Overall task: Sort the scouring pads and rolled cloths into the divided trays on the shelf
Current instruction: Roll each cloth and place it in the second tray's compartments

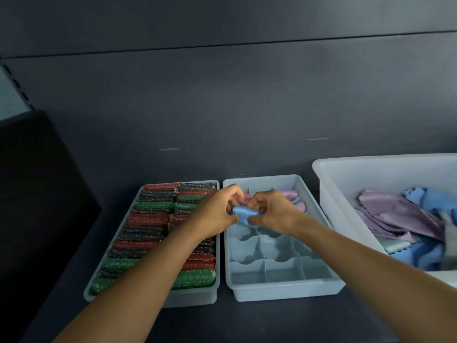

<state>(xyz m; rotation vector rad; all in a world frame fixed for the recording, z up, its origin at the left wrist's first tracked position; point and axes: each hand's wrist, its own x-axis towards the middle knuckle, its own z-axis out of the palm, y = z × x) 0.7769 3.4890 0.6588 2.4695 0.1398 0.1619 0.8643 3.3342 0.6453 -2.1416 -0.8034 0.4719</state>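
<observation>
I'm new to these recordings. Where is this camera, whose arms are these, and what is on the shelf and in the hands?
There is no machine here. A person wears one camera on the head, and it looks down at their own bare arms. The left hand and right hand both pinch a small blue cloth, seemingly rolling it, above the divided tray. That tray's far compartments hold pink rolled cloths. Beside it on the left, a second tray is packed with red, green and dark scouring pads. On the right, a white bin holds loose purple and blue cloths. Everything stands on a dark shelf.
</observation>
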